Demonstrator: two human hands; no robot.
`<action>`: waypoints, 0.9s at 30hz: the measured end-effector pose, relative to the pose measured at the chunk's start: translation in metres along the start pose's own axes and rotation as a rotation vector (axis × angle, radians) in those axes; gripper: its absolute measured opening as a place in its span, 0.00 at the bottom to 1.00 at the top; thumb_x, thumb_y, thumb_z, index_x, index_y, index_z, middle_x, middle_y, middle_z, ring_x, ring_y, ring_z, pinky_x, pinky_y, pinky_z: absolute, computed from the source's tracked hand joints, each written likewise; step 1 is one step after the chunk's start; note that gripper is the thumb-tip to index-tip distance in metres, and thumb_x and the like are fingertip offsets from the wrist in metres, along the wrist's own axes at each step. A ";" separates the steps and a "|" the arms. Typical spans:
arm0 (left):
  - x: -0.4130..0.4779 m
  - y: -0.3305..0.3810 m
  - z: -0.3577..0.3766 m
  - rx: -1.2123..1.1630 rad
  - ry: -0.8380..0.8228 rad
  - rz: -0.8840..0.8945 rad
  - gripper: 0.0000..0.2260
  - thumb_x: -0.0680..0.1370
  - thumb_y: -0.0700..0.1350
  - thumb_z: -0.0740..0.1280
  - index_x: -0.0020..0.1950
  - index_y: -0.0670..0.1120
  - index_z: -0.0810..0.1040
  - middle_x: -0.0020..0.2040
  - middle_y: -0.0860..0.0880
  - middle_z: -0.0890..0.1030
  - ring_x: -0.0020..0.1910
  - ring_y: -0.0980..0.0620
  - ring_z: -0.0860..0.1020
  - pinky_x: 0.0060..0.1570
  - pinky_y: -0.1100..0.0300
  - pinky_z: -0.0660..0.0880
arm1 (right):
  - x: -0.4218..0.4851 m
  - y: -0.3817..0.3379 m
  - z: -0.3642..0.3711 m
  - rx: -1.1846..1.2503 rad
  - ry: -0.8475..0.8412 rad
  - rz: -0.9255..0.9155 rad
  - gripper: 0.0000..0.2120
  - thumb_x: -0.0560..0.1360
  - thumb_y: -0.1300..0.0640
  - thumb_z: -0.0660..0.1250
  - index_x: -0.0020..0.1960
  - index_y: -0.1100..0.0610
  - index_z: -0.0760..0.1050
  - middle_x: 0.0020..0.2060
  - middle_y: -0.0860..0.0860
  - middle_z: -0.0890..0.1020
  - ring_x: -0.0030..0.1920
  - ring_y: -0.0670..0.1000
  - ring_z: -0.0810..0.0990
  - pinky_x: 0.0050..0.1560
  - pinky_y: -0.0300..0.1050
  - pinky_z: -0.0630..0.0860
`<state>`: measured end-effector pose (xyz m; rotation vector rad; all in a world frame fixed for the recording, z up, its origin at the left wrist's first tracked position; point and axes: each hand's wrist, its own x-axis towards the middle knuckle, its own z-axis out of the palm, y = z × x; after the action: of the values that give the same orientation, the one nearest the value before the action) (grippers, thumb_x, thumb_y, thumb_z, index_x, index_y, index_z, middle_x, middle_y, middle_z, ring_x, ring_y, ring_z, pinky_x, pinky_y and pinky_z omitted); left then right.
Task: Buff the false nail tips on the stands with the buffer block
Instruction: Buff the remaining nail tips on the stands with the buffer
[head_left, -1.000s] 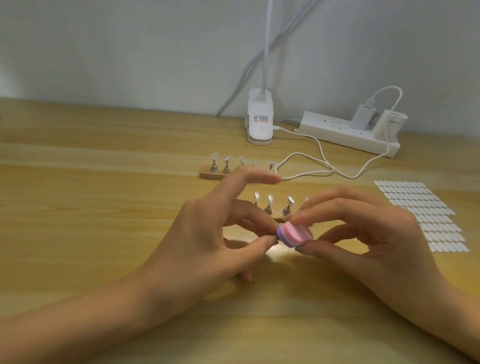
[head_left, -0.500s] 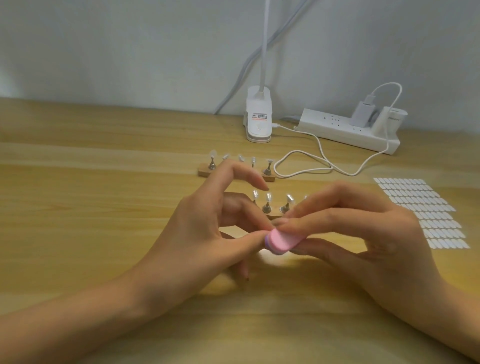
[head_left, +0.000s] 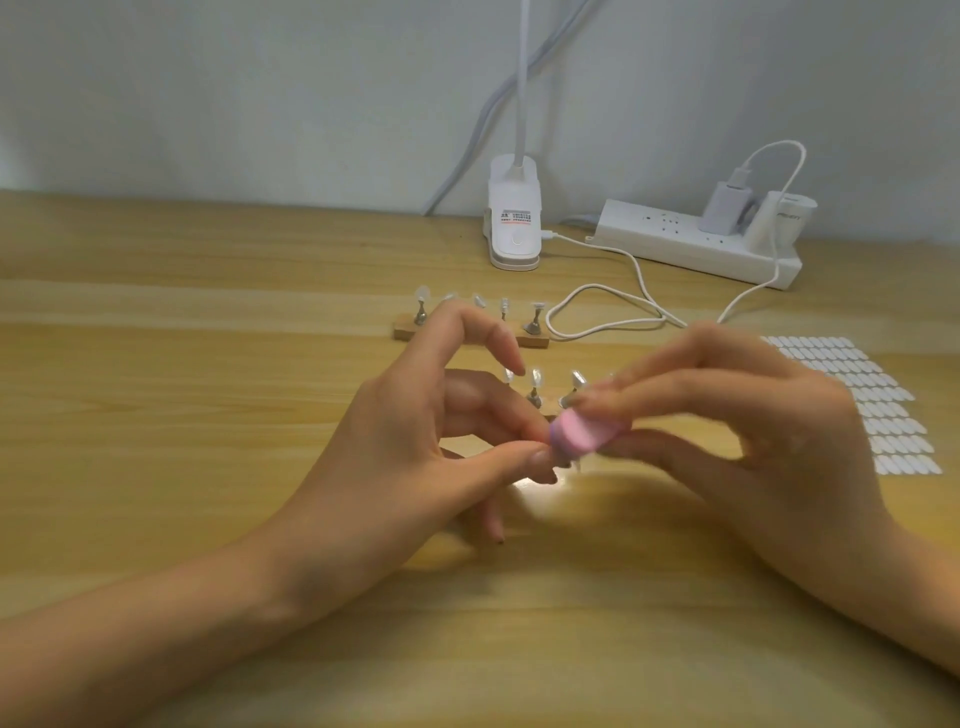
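Two bare hands meet over the middle of a wooden table (head_left: 156, 415). The left hand (head_left: 415, 457) enters from the lower left with its index finger arched up and free. Its thumb and a lower finger are drawn close together, right at the purple left end of the buffer block (head_left: 589, 434). Cannot tell if they pinch anything, because that spot is hidden and blurred. Behind this hand sits the far stand (head_left: 532, 340), a wooden bar partly covered by the index finger, with clear nail tips (head_left: 423, 293) on metal pegs along it. The near stand (head_left: 534, 399) is mostly hidden by both hands, and only a few of its pegs and tips show between the fingers. A white lamp clip (head_left: 514, 223) sits at the back by the wall. The buffer block is pink, roughly level, and just in front of the near stand. A white cable (head_left: 608, 312) loops on the table right of the far stand. The right hand (head_left: 753, 436), motion-blurred, pinches the block's right part, fingers on top and thumb underneath. A power strip (head_left: 696, 244) lies at the back right with adapters plugged in. A sheet of white oval tabs (head_left: 883, 410) lies flat at the far right, just beside the right hand.
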<state>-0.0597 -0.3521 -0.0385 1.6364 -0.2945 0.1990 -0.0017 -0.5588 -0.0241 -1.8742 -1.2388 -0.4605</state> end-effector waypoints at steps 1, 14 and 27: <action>0.000 0.000 0.000 -0.007 0.002 -0.002 0.19 0.69 0.45 0.76 0.52 0.52 0.69 0.40 0.45 0.85 0.38 0.45 0.84 0.24 0.59 0.75 | 0.001 0.000 0.000 0.003 0.009 0.010 0.10 0.72 0.55 0.77 0.52 0.49 0.81 0.47 0.48 0.82 0.49 0.43 0.83 0.52 0.40 0.79; 0.000 0.002 0.000 -0.005 -0.010 -0.002 0.18 0.70 0.45 0.75 0.51 0.51 0.68 0.40 0.44 0.85 0.37 0.44 0.84 0.25 0.59 0.75 | 0.000 0.004 0.000 -0.021 0.000 -0.048 0.09 0.73 0.55 0.73 0.53 0.49 0.81 0.46 0.49 0.82 0.49 0.45 0.82 0.57 0.45 0.77; -0.001 0.004 0.001 -0.031 -0.040 -0.002 0.17 0.71 0.42 0.75 0.49 0.52 0.68 0.40 0.44 0.85 0.38 0.45 0.84 0.27 0.58 0.77 | -0.001 0.003 -0.003 -0.080 -0.007 -0.048 0.09 0.74 0.57 0.75 0.53 0.50 0.81 0.47 0.48 0.82 0.50 0.41 0.82 0.58 0.37 0.75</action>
<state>-0.0616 -0.3531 -0.0347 1.6111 -0.3246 0.1594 0.0011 -0.5620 -0.0240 -1.9180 -1.2897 -0.5365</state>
